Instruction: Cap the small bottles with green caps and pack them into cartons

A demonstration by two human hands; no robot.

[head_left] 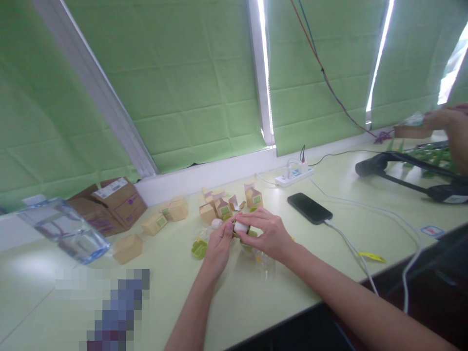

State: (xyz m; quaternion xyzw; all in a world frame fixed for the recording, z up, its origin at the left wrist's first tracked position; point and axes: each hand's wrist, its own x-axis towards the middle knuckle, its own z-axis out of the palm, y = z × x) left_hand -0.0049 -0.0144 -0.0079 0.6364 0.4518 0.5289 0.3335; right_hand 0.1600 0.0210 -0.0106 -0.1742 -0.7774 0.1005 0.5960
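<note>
Over the table (252, 304), left hand (219, 240) and right hand (270, 233) clamp a white piece (240, 227), apparently working it; the next move likely needs steadiness.

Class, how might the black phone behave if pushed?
The phone would probably slide, not roll, being thin and flat on the table. The white cable plugged into its end may tug or turn it.

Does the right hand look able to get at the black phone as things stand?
Probably yes: only bare table lies between the right hand and the phone, though that hand is occupied with a small white item.
</note>
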